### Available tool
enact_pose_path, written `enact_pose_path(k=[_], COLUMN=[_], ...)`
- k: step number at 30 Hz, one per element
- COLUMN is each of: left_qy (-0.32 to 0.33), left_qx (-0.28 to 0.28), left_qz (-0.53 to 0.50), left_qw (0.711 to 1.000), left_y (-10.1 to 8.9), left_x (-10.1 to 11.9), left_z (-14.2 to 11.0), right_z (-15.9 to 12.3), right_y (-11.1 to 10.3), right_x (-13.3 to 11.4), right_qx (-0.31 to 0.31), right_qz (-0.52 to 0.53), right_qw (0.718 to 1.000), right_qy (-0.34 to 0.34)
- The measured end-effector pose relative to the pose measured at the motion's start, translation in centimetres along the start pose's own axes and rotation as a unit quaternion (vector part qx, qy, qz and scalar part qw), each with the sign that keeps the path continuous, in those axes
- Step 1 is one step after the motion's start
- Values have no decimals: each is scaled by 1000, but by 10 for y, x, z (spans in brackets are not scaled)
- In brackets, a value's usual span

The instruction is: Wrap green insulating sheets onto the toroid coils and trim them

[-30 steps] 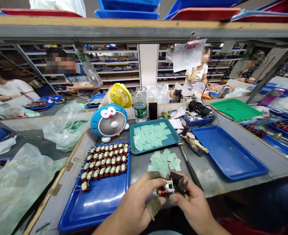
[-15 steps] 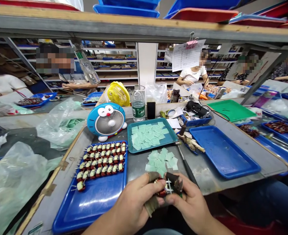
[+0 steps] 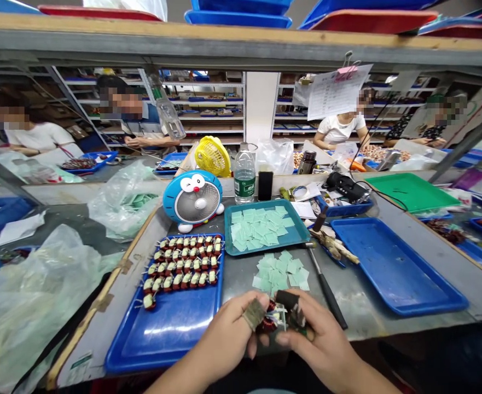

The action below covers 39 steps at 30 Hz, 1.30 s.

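Observation:
My left hand (image 3: 234, 328), with a brownish wrap on a finger, is closed round a copper-wire coil (image 3: 268, 322) in front of my body. My right hand (image 3: 320, 334) comes in from the other side and is closed at the coil's pale, light-coloured end (image 3: 280, 316). Dark material (image 3: 288, 299) covers its fingertips; whether it also grips a small tool is hidden. Just beyond the hands lies a loose pile of pale green square sheets (image 3: 279, 271). More sheets lie in a teal tray (image 3: 227, 249) behind the pile.
Rows of finished-looking coils (image 3: 183, 265) fill the back of a blue tray (image 3: 158, 339) at left. A black-handled hammer-like tool (image 3: 331, 295) lies right of the pile, near another blue tray (image 3: 405, 273). A blue cartoon fan (image 3: 193, 200) and water bottle (image 3: 244, 178) stand behind. Co-workers sit opposite.
The view has swung left, so the bench appears further right. My left fingers have shifted on the coil, and more of its winding and pale end shows between the hands.

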<state>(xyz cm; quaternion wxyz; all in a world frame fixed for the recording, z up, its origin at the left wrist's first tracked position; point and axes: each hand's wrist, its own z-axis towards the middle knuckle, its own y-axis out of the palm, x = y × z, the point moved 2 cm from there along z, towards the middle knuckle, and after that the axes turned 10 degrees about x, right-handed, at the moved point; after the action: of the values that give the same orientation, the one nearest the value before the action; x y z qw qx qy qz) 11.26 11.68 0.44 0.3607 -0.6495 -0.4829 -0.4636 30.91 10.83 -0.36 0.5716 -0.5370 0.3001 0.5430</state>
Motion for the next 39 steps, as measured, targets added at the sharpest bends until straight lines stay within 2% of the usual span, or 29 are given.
enact_pose_path(k=[5, 9, 12, 16, 22, 26, 27, 31, 33, 36, 39], left_qy=[-56, -67, -69, -64, -27, -13, -12, -17, -13, -26, -14], left_qx=[-43, -54, -45, -15, -26, -2, 1, 3, 2, -11, 13], left_qz=[-102, -89, -34, 9, 35, 24, 24, 65, 46, -24, -30], left_qw=[992, 992, 996, 998, 999, 1000, 1000, 998, 999, 999, 999], left_y=[6, 6, 8, 11, 14, 17, 17, 15, 13, 9, -6], left_x=[2, 5, 6, 10, 17, 15, 14, 14, 15, 12, 3], left_z=[-4, -7, -11, -18, -25, -26, -26, -27, -24, -17, -13], right_z=[-6, -10, -11, -10, -5, -8, -8, 0, 5, 5, -4], right_y=[11, 13, 14, 12, 7, 9, 10, 9, 8, 9, 6], right_x=[8, 14, 14, 8, -8, -9, -9, -13, -14, -7, 11], right_qx=[37, 44, 52, 70, -16, 68, 72, -3, -13, 15, 46], right_qz=[88, 124, 103, 48, 22, 12, 7, -7, -7, 5, 27], right_qw=[990, 979, 984, 995, 999, 997, 997, 1000, 1000, 1000, 996], right_qy=[108, 154, 137, 58, 21, 19, 19, -3, -16, -6, 65])
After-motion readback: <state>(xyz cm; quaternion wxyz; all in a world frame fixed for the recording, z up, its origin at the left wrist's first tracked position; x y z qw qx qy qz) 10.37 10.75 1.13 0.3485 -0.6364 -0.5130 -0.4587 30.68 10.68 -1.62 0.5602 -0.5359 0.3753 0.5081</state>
